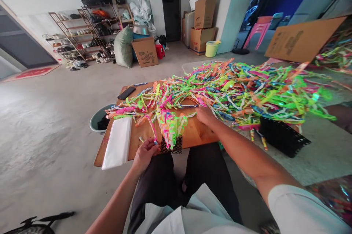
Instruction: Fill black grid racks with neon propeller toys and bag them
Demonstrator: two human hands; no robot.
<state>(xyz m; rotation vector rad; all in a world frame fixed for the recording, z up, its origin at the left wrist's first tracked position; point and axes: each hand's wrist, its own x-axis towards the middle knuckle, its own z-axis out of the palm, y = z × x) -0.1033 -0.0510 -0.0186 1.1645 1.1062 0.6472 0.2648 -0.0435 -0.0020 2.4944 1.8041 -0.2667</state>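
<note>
Head view: can see printing on the cardboard carton (145,52), can't properly read it. Left hand (145,152) palm-in over the bench's (200,134) near edge, fingers pinched on a pink strand (153,127). Right arm (242,149) stretched forward, right hand (206,117) curled beside the colourful plastic heap (225,87) spread across the bench; can't tell its grip.

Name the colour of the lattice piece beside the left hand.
The lattice piece is black; head view.

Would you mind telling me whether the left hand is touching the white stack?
Apart: the head view shows brown board between the left hand and the white stack.
</note>
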